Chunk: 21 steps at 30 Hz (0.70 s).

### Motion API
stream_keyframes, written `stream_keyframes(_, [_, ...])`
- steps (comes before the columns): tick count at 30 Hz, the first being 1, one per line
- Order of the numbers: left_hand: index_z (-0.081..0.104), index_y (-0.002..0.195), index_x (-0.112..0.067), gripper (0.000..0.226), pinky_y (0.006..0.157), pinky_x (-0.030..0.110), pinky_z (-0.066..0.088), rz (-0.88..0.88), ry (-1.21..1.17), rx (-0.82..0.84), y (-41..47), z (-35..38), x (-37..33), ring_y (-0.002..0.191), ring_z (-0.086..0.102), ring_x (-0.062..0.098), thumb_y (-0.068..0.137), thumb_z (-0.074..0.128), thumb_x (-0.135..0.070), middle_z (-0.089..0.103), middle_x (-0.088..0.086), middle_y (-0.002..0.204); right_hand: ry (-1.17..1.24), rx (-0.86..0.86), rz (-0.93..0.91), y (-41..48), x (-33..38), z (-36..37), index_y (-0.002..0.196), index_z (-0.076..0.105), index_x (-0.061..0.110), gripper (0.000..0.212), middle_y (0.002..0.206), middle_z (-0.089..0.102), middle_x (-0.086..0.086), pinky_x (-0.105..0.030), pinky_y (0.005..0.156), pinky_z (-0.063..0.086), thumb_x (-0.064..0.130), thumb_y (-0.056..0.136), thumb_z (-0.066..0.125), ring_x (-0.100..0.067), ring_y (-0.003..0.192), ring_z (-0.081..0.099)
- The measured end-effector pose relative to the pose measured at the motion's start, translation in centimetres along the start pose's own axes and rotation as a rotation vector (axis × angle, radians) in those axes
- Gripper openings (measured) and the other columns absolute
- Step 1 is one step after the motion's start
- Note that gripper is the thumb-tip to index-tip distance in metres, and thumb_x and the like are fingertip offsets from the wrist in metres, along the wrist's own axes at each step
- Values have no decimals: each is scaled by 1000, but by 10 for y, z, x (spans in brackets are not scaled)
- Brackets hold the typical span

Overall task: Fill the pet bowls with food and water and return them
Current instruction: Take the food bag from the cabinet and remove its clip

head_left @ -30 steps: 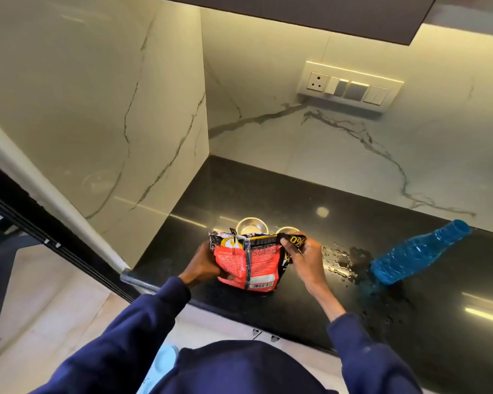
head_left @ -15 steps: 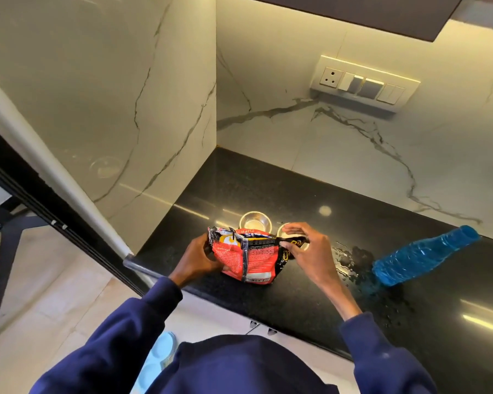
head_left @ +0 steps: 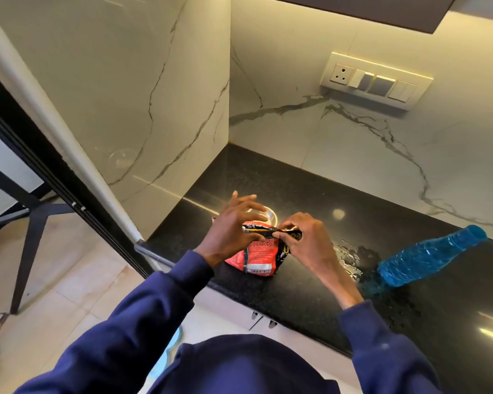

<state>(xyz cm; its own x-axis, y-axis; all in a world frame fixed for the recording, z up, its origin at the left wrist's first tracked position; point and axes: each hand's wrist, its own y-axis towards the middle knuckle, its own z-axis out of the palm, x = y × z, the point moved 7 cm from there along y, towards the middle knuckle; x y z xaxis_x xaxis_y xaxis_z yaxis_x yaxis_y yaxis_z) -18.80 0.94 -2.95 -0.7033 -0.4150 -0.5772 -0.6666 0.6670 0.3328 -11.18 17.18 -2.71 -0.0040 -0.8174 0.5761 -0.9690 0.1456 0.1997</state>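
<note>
The red food pouch (head_left: 258,255) stands on the black counter (head_left: 296,189), near the front edge. The right hand (head_left: 303,237) pinches the pouch's folded top with curled fingers. The left hand (head_left: 232,230) holds the same top with its thumb, and its other fingers are spread. A steel bowl (head_left: 269,213) sits just behind the pouch. A blue bottle (head_left: 430,255) lies well to the right of the pouch.

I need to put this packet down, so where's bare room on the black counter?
Bare: the back corner of the black granite counter between the marble walls and the round steel bowl, and the strip along the back wall behind the blue plastic bottle. Crowded: around the red food packet and the water puddle beside the bottle.
</note>
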Motion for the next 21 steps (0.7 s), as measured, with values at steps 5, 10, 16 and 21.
stream_keyframes(5, [76,107,-25,27,122,32,-17,27,208,96,21,35,-17,133,47,14,82,78,-37,66,-6,119,-20,-37,-11,-2,5,-4,100,76,12,20,100,72,-3,-32,86,54,24,85,78,-13,92,62])
stream_keyframes(10, [79,91,-22,11,125,32,2,-8,170,36,21,49,-15,109,58,15,88,73,-30,69,-4,99,17,-45,15,2,4,-3,93,79,12,16,90,75,-2,-40,79,56,25,85,79,-14,82,64])
stream_keyframes(16, [78,85,-21,2,125,28,4,-1,181,0,16,55,-14,107,61,15,83,77,-20,72,-4,99,94,-45,102,6,-4,-1,86,81,12,13,84,78,-1,-37,71,58,24,81,82,-11,72,69])
stream_keyframes(21, [80,94,-19,12,123,26,2,-2,161,-18,12,53,-13,116,60,17,82,79,-19,73,0,107,137,-9,141,11,-8,0,88,81,12,11,84,79,0,-18,66,55,21,82,82,-5,70,71])
